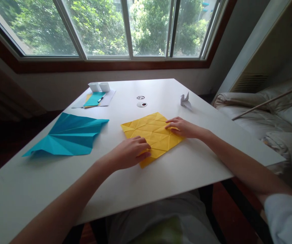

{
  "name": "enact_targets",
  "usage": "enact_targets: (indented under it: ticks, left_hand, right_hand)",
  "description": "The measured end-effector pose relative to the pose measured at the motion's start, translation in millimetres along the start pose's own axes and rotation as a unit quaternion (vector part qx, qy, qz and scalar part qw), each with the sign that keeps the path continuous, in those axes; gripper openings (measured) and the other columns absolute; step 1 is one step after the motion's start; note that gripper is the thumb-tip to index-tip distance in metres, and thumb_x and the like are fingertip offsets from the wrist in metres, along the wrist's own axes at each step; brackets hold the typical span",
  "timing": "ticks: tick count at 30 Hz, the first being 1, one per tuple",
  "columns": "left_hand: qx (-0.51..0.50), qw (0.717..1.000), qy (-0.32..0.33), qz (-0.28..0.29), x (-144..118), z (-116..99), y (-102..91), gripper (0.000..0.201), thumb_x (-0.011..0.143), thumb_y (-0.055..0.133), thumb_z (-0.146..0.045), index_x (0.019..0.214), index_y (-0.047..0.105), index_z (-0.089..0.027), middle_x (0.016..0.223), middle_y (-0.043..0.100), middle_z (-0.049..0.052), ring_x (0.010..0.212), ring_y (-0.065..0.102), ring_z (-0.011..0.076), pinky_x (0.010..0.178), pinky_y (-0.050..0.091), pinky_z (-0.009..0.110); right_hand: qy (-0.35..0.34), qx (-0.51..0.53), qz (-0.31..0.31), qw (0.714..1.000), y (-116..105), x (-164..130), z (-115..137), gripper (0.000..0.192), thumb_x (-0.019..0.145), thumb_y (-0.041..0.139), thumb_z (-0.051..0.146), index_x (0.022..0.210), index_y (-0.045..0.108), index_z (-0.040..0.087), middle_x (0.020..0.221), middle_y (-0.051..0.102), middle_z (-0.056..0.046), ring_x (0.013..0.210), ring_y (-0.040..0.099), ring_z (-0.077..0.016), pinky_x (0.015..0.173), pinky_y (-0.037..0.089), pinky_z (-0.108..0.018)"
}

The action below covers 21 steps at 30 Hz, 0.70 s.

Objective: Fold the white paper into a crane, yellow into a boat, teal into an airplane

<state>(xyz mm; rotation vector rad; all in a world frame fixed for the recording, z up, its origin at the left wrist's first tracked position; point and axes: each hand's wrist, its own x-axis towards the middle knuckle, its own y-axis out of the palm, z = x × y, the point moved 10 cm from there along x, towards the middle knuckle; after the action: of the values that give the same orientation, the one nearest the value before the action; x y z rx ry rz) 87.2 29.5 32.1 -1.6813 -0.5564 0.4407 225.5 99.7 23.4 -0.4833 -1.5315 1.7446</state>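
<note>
no writing or brand can be read on anything here. at the far left of the white table (199,162) lies a blue folded paper (69,135), pleated like a fan and flat on the top. behind it, near the window, sheets of paper (109,98) carry a teal sheet (93,99) with a pen (101,98) on it, and two small white boxes (99,86) stand just beyond. the left hand (129,152) reaches in from the lower left, palm down, fingers loosely curled and pressing on the near left edge of the yellow creased paper (152,134), which lies flat in the middle of the table, marked all over with a grid of folds. two small round discs (141,101) sit behind it. the right hand (183,128) comes from the right, forearm stretched across the table edge, open and flat, fingertips resting on the sheet's right corner. a small white paper crane (185,100) stands farther back to the right.
</note>
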Motion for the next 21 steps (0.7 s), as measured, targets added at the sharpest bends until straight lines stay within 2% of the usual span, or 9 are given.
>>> enact_targets:
  ticks: [3, 8, 11, 16, 19, 21]
  left_hand:
    - [0.022, 1.000, -0.021, -0.002, 0, 9, 1.6, 0.035, 0.090, 0.035, -0.039, 0.110, 0.058, -0.022, 0.099, 0.063, 0.007, 0.091, 0.057, 0.0200, 0.073, 0.045, 0.029]
    - [0.056, 0.995, -0.082, -0.017, -4, 47, -4.3, 0.038, 0.090, 0.032, -0.039, 0.111, 0.058, -0.020, 0.105, 0.063, 0.008, 0.097, 0.056, 0.0213, 0.081, 0.045, 0.032]
    - [0.059, 0.993, -0.101, -0.015, -6, 62, -4.7, 0.036, 0.089, 0.032, -0.036, 0.108, 0.059, -0.021, 0.104, 0.063, 0.007, 0.096, 0.056, 0.0206, 0.079, 0.045, 0.031]
    - [0.050, 0.992, -0.118, -0.005, -8, 73, -1.9, 0.033, 0.086, 0.038, -0.035, 0.106, 0.060, -0.022, 0.104, 0.063, 0.007, 0.094, 0.057, 0.0209, 0.077, 0.046, 0.030]
    - [0.031, 0.993, -0.118, -0.001, -8, 79, 0.2, 0.034, 0.085, 0.038, -0.034, 0.107, 0.060, -0.022, 0.106, 0.063, 0.006, 0.093, 0.058, 0.0206, 0.076, 0.047, 0.030]
    - [0.023, 0.994, -0.108, -0.007, -8, 81, -0.1, 0.035, 0.085, 0.036, -0.033, 0.109, 0.060, -0.022, 0.107, 0.062, 0.006, 0.093, 0.058, 0.0204, 0.076, 0.047, 0.029]
  right_hand:
    - [-0.023, 0.022, 0.028, 0.999, 2, 1, 10, 0.027, 0.086, 0.044, 0.024, 0.101, 0.065, 0.020, 0.103, 0.065, -0.008, 0.104, 0.053, -0.0219, 0.087, 0.044, -0.035]
    - [-0.038, 0.042, 0.036, 0.998, -3, 2, 32, 0.023, 0.084, 0.046, 0.020, 0.096, 0.066, 0.019, 0.091, 0.069, -0.006, 0.087, 0.060, -0.0183, 0.076, 0.046, -0.030]
    - [-0.059, 0.058, 0.053, 0.995, 0, 1, 49, 0.022, 0.083, 0.047, 0.018, 0.095, 0.066, 0.018, 0.089, 0.069, -0.006, 0.081, 0.061, -0.0164, 0.073, 0.046, -0.027]
    - [-0.077, 0.113, 0.069, 0.988, 5, -1, 67, 0.022, 0.084, 0.046, 0.019, 0.095, 0.066, 0.018, 0.090, 0.068, -0.005, 0.080, 0.062, -0.0149, 0.070, 0.046, -0.024]
    - [-0.081, 0.140, 0.063, 0.985, 5, -1, 69, 0.021, 0.084, 0.047, 0.019, 0.095, 0.065, 0.018, 0.090, 0.068, -0.005, 0.080, 0.061, -0.0144, 0.070, 0.046, -0.024]
    - [-0.066, 0.140, 0.040, 0.987, 0, 0, 61, 0.022, 0.085, 0.046, 0.020, 0.097, 0.064, 0.019, 0.092, 0.067, -0.005, 0.082, 0.061, -0.0150, 0.071, 0.047, -0.025]
